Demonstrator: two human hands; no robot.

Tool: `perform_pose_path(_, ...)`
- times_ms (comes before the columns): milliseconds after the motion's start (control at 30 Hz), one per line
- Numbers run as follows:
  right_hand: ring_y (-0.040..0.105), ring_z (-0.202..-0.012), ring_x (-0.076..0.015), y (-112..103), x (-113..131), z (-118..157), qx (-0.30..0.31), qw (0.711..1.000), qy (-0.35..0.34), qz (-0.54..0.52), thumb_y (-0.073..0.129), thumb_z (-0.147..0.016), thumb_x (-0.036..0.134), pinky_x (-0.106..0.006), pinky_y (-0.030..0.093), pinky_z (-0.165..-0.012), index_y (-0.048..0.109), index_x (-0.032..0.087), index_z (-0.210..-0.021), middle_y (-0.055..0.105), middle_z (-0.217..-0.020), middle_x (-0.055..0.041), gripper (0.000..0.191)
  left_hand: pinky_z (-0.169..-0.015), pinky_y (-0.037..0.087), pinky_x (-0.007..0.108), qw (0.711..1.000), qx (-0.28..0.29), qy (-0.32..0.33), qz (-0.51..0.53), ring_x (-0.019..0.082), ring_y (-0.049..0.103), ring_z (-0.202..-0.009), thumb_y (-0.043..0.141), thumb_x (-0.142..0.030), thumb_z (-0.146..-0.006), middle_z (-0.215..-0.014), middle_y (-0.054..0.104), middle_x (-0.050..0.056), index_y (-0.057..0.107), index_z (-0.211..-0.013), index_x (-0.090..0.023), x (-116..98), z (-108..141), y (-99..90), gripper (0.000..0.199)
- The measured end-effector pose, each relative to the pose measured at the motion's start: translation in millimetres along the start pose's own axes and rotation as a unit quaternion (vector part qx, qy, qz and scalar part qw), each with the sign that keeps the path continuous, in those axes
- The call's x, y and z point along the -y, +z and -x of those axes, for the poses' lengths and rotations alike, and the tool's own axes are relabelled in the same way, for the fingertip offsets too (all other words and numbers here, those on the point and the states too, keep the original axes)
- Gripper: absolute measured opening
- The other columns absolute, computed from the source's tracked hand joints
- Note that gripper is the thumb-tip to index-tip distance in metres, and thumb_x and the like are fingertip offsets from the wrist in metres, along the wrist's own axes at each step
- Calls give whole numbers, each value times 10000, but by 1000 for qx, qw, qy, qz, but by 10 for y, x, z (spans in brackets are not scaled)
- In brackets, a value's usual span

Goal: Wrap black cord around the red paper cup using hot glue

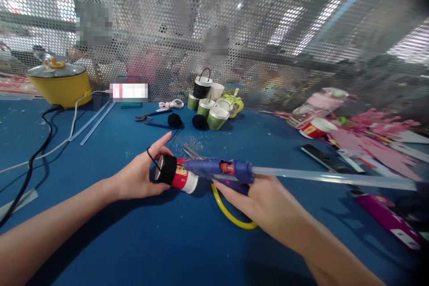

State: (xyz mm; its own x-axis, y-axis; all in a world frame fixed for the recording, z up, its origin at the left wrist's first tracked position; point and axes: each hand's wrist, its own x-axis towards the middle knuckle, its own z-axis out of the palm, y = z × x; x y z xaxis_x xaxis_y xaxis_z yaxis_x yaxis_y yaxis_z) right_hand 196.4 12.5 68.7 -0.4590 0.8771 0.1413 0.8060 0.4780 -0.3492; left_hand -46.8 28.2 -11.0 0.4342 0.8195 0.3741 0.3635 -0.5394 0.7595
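Clamped around the glue gun [214, 170], the right hand [263, 199] aims toward nine o'clock; the left hand [140, 175] grips the cup [177, 177], best held steady, fingers clear of glue.

Blue tabletop [181, 241] under yellow pot [65, 91], pliers [145, 119], green-and-white cups [217, 119].

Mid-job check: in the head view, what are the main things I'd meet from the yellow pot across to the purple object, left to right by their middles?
Yellow pot → left hand → black-wrapped paper cup → blue glue gun → right hand → purple object.
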Motion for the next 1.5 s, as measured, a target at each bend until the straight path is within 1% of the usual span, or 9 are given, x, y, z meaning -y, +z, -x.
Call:
perform_pose_path(167, 610, -514, -169, 9, -12, -24, -14, 1000, -7, 12, 486, -808, 217, -249, 481, -490, 656, 177, -728, 660, -579, -28, 193, -942, 411, 442, 1000, 7, -3, 5, 234, 550, -1033, 637, -133, -671, -1135, 535, 69, 50, -1432, -300, -14, -9, -1, 975)
perform_pose_path(433, 595, -535, -166, -16, 47, 39, -46, 996, -75, -19, 481, -777, 154, -250, 494, -508, 609, 221, -735, 646, -628, -44, 150, -915, 424, 436, 993, -10, -79, 89, 228, 550, -988, 673, -188, -647, -1077, 520, 55, 31, -1434, -283, 0, -24, 10, 1020)
perform_pose_path(733, 562, -544, -167, 111, -4, 75, -39, 997, -67, -25, 504, -778, 214, -279, 481, -552, 567, 227, -731, 610, -611, -24, 79, -881, 446, 474, 982, -14, -149, 118, 219, 569, -882, 730, -309, -625, -1056, 521, 68, 30, -1435, -242, 12, -33, 9, 1073)
perform_pose_path(867, 542, -512, -152, 99, -13, 77, -32, 997, -59, -49, 498, -794, 224, -270, 468, -530, 553, 229, -720, 607, -604, -11, 92, -870, 452, 473, 982, -16, -150, 114, 220, 567, -874, 728, -305, -622, -1050, 521, 70, 44, -1435, -235, 4, -37, 5, 1064)
perform_pose_path(1000, 597, -580, -182, 66, -15, 48, -36, 997, -47, -54, 498, -792, 224, -291, 492, -556, 592, 217, -736, 635, -657, -42, 110, -878, 450, 452, 987, -16, -123, 105, 213, 559, -906, 703, -247, -637, -1052, 509, 57, 44, -1433, -262, -1, -33, 12, 1034)
perform_pose_path(1133, 633, -624, -223, 39, -25, -18, -52, 995, 6, -84, 552, -769, 263, -319, 504, -575, 644, 213, -776, 662, -652, -54, 105, -881, 447, 427, 991, -13, -97, 92, 213, 554, -942, 676, -198, -640, -1066, 504, 56, 41, -1434, -271, -3, -26, 14, 1020)
perform_pose_path(1300, 592, -487, -172, 60, -223, -213, -71, 976, 125, -164, 604, -756, 408, -277, 466, -472, 622, 176, -816, 635, -547, -14, 241, -917, 414, 435, 996, -5, -73, 48, 225, 551, -980, 651, -170, -646, -1094, 525, 66, 41, -1437, -266, -33, -23, 0, 1004)
perform_pose_path(1400, 643, -637, -161, 151, -420, -406, -79, 962, 169, -202, 565, -801, 380, -248, 492, -576, 597, 171, -753, 698, -712, -59, 217, -913, 417, 430, 997, -4, -66, 28, 225, 555, -975, 642, -170, -654, -1095, 535, 72, 40, -1439, -254, -58, -25, -2, 992)
perform_pose_path(1500, 620, -564, -136, 299, -612, -603, -43, 967, 211, -136, 474, -866, 373, -237, 478, -561, 530, 183, -614, 682, -654, -66, 321, -900, 431, 419, 998, -5, -65, 20, 228, 555, -984, 641, -170, -652, -1093, 534, 71, 37, -1440, -254, -64, -26, 3, 996)
